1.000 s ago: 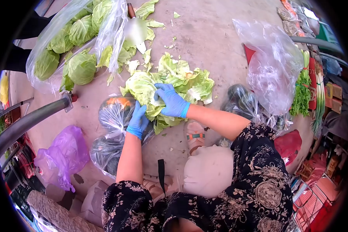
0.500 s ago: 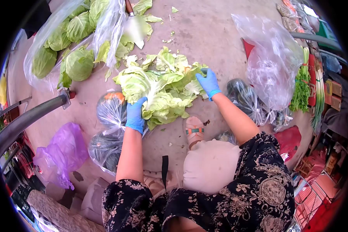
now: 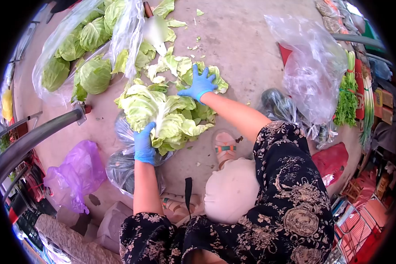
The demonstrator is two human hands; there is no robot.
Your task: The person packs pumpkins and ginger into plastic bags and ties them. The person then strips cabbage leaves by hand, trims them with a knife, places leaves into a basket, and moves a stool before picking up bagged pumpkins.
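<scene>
A loose heap of pale green cabbage leaves (image 3: 160,112) lies on the floor in front of me. At its near left edge my left hand (image 3: 144,143), in a blue glove, grips the leaves, its thumb on top and other fingers mostly hidden. My right hand (image 3: 199,84), gloved too, is spread open over smaller leaves (image 3: 218,79) behind the heap. Beyond lies a broad-bladed knife (image 3: 155,33) with a brown handle, among leaf scraps (image 3: 175,23). Whole cabbages (image 3: 95,75) fill a clear plastic bag (image 3: 44,55) at the upper left.
A purple bag (image 3: 77,171) and dark bundles in clear plastic (image 3: 121,169) lie at left, near a metal bar (image 3: 44,136). On the right are a clear bag (image 3: 312,79), another wrapped bundle (image 3: 275,105), celery (image 3: 347,94) and green onions (image 3: 368,110).
My right hand has left the heap's right edge, moving left and away from me, fingers now spread. My left hand has shifted slightly left with the heap, apart from some leaves behind.
</scene>
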